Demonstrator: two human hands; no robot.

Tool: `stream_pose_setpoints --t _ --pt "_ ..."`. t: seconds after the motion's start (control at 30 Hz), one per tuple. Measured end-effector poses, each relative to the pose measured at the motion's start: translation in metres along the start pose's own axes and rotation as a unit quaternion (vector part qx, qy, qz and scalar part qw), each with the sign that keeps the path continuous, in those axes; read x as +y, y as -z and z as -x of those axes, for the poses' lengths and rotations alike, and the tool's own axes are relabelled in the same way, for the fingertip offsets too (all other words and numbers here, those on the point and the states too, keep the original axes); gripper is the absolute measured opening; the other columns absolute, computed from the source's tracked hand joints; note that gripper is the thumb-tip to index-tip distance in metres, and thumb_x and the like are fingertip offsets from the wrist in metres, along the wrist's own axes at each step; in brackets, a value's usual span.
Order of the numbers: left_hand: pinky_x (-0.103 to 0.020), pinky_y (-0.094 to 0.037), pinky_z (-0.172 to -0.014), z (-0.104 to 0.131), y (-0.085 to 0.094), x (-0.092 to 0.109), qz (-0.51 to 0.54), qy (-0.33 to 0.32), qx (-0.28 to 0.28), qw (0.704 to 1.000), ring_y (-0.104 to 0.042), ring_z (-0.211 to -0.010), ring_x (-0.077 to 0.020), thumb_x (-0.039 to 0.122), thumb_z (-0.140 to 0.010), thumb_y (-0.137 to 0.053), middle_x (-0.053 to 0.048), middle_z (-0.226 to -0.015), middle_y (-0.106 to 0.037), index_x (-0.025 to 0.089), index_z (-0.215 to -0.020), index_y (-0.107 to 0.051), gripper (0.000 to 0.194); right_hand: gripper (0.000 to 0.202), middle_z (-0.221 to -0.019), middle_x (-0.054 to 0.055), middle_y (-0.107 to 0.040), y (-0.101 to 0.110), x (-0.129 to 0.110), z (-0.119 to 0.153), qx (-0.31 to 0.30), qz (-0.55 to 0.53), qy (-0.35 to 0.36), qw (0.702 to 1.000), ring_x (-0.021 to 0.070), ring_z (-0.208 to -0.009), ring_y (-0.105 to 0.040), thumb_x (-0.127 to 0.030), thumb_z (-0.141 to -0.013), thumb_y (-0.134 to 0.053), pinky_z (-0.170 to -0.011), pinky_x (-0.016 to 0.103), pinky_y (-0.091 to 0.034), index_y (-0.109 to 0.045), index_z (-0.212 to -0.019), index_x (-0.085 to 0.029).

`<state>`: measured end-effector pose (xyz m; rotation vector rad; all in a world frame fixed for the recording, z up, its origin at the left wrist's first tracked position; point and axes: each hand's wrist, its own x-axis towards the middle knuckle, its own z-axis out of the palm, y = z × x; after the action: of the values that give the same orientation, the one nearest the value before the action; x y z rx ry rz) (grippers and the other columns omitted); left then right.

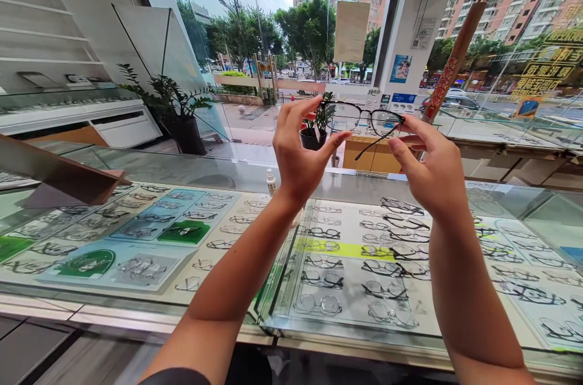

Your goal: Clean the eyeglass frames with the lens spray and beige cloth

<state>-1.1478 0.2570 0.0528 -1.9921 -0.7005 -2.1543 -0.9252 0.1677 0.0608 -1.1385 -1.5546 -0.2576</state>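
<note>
A pair of eyeglasses [365,110] with a thin dark frame and clear lenses is raised above the glass counter, facing the window. My left hand [298,151] holds the left end of the frame, its index finger at the upper corner and its thumb lower, near the left lens. At the other end, my right hand [432,169] grips the right corner between thumb and fingers. One dark temple arm [371,147] slants down and left below the right lens. Below both forearms, rows of eyeglasses [322,279] lie inside the display case.
The glass display counter [218,169] spans the front. On it stand a small white bottle [271,180] and, at left, a brown slanted panel [68,169]. Potted plants [182,124] stand beyond, before tall windows onto a street. A wooden post [458,60] leans at right.
</note>
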Motion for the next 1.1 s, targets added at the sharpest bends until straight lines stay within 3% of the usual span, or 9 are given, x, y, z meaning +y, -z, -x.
stream_pose_setpoints --t 0.47,0.87,1.1 --pt "-0.043 -0.063 -0.093 -0.005 -0.001 -0.014 0.048 0.034 -0.024 0.998 -0.074 -0.110 -0.0259 0.063 -0.084 -0.089 -0.005 -0.121 -0.076 0.035 -0.132 -0.074 0.057 0.053 -0.124 0.010 -0.081 0.004 -0.004 -0.002 0.045 0.025 0.043 0.998 0.0335 -0.110 -0.077 -0.065 -0.099 -0.068 -0.105 0.060 -0.061 -0.075 -0.141 -0.034" --pt "-0.040 -0.062 -0.090 -0.008 0.000 -0.023 0.078 0.050 -0.047 0.995 -0.075 -0.110 -0.0248 0.068 -0.082 -0.089 -0.006 -0.123 -0.079 0.034 -0.131 -0.076 0.061 0.050 -0.111 0.010 -0.083 0.004 -0.003 -0.003 0.077 0.078 0.095 0.989 0.0300 -0.104 -0.077 -0.060 -0.099 -0.072 -0.099 0.051 -0.062 -0.078 -0.137 -0.029" --pt "-0.038 -0.061 -0.085 -0.009 0.000 -0.031 0.093 0.033 -0.063 0.993 -0.076 -0.108 -0.0236 0.059 -0.084 -0.091 -0.006 -0.122 -0.079 0.035 -0.132 -0.075 0.056 0.047 -0.115 0.011 -0.081 0.007 -0.002 -0.003 0.074 0.071 0.107 0.989 0.0307 -0.104 -0.077 -0.052 -0.099 -0.075 -0.095 0.052 -0.063 -0.077 -0.141 -0.031"
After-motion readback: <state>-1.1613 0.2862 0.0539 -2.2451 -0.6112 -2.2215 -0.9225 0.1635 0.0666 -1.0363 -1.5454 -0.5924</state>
